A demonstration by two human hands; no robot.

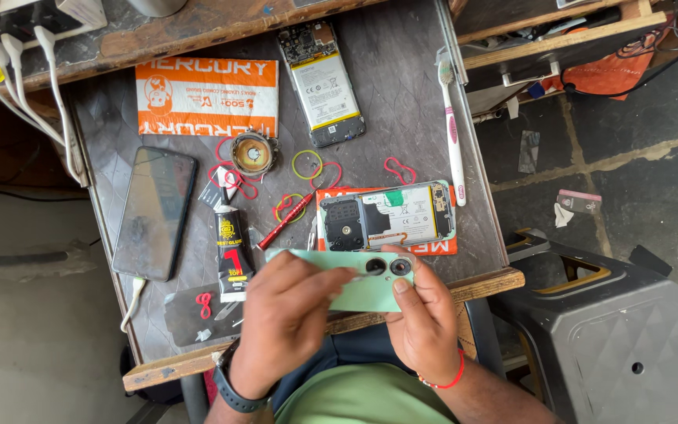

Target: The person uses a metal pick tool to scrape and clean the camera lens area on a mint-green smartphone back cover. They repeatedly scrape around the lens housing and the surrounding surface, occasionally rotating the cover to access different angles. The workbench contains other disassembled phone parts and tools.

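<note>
Both my hands hold a light green phone back cover (362,284) with two round camera rings, over the table's front edge. My left hand (286,314) grips its left part, fingers curled over the top. My right hand (424,314) holds the right end, thumb beside the camera rings. Just behind the cover lies an opened phone (386,216) with its battery and black board showing, resting on an orange packet. A red screwdriver (286,220) lies to the left of it.
A dark phone (154,212) on a white cable lies at left, with a black glue tube (233,251) beside it. Another opened phone (322,82), an orange-white packet (207,98), a small speaker (253,152), rubber bands and a toothbrush (453,133) lie behind. A black stool (614,338) stands right.
</note>
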